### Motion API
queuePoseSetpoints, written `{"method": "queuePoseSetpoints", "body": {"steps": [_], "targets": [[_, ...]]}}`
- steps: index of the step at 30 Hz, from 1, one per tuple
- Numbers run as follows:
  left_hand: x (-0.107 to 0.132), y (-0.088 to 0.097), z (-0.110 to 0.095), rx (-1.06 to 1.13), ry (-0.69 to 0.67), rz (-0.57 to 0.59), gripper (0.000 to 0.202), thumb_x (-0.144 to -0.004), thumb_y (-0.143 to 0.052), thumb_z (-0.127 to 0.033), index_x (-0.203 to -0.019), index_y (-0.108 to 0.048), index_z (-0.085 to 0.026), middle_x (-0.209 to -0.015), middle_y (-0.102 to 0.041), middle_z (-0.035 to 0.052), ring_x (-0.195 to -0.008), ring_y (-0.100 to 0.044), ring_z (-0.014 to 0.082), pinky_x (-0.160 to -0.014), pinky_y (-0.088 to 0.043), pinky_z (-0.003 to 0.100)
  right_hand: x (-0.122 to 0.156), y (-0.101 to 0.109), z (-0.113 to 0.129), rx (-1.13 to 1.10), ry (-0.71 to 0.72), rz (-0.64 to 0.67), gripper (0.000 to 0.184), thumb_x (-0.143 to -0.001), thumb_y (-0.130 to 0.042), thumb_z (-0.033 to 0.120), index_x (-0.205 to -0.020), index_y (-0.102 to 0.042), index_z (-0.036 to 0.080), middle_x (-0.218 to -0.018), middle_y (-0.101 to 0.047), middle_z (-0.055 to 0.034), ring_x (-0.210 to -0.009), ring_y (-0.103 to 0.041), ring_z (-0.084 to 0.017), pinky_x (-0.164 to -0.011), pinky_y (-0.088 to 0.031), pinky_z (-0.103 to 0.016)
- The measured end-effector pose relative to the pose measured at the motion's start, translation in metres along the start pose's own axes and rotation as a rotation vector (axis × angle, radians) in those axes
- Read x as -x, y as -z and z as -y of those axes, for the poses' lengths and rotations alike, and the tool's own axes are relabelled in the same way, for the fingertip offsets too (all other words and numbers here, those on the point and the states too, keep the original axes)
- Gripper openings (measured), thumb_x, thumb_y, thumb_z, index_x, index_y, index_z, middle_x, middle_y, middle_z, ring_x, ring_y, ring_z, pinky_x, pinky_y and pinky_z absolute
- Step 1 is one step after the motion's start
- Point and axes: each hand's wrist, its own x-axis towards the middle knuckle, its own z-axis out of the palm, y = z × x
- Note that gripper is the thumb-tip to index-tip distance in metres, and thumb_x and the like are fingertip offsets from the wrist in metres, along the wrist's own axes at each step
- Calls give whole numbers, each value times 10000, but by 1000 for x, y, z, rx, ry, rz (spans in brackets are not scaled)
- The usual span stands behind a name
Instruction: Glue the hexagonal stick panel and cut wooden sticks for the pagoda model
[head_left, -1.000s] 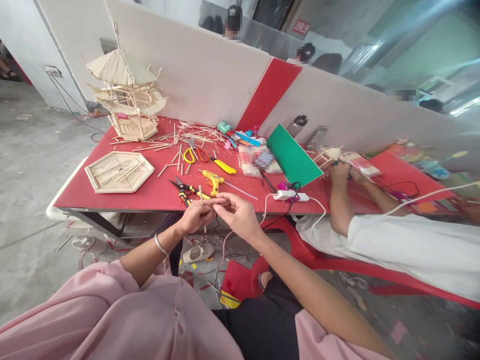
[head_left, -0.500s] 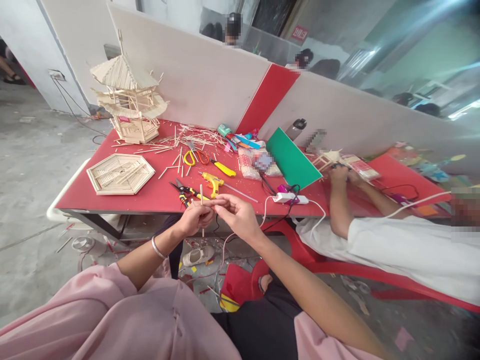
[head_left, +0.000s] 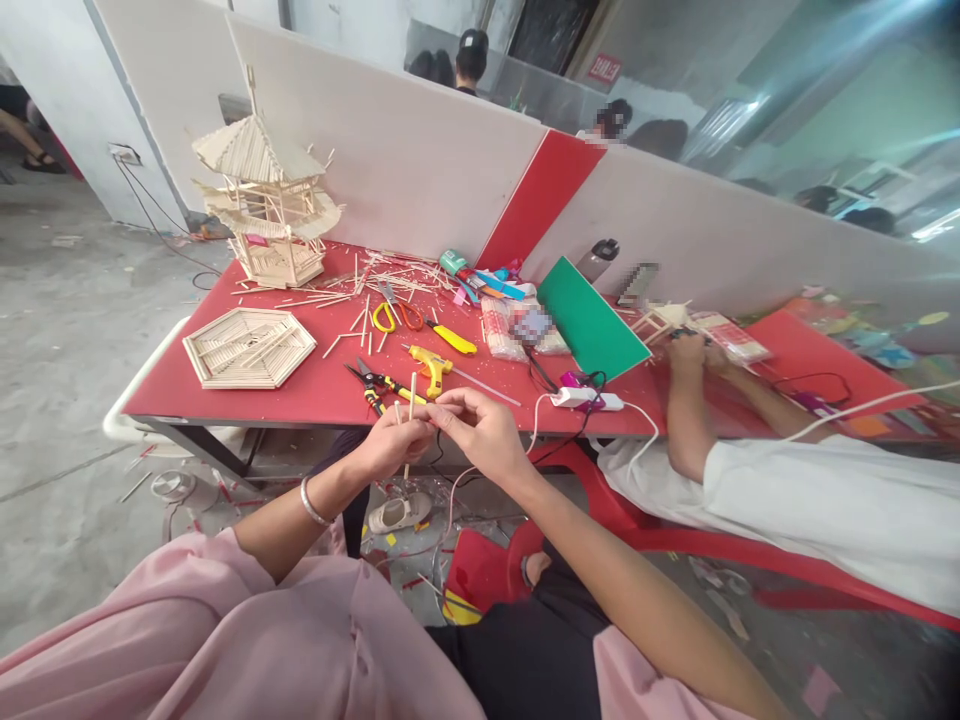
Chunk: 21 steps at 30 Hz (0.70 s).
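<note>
My left hand [head_left: 394, 443] is closed around a thin wooden stick [head_left: 411, 392] that stands upright in front of the red table's near edge [head_left: 247, 397]. My right hand [head_left: 480, 430] meets it from the right, fingertips pinched at the same stick. Both hands hover just short of the table, over my lap. Directly beyond them lie a yellow glue gun [head_left: 429, 366] and yellow-handled cutters [head_left: 373, 383].
A stick-built pagoda [head_left: 264, 210] and a hexagonal stick panel [head_left: 249, 346] sit at the table's left. Loose sticks, scissors [head_left: 393, 312], a green board [head_left: 589, 322] and a white power strip [head_left: 587, 398] lie further on. A person in white [head_left: 787, 490] works at the right.
My hands have stayed pinched together on the stick, which has tilted slightly. The view has shifted a little, so the table sits further right in frame.
</note>
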Motion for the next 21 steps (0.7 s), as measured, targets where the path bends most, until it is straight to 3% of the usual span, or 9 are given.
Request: {"method": "queuePoseSetpoints", "body": {"steps": [11, 21], "targets": [[0, 7, 1, -3, -33, 10, 546, -737, -643, -300, -1205, -710, -27, -446, -246, -112, -402, -183, 50, -415, -128, 203, 2, 2, 6, 10, 53, 45, 245, -810, -680, 382, -996, -689, 223, -947, -763, -45, -840, -711, -196, -701, -541, -304], [-2, 14, 7, 54, -77, 82, 521, -812, -614, -338, -1220, -701, -26, -435, -261, -107, -386, -204, 56, -399, -172, 192, 4, 3, 5, -35, 17, 65, 292, -804, -677, 400, -1030, -693, 216, -954, -763, -51, -824, -699, -194, -742, -564, -330]]}}
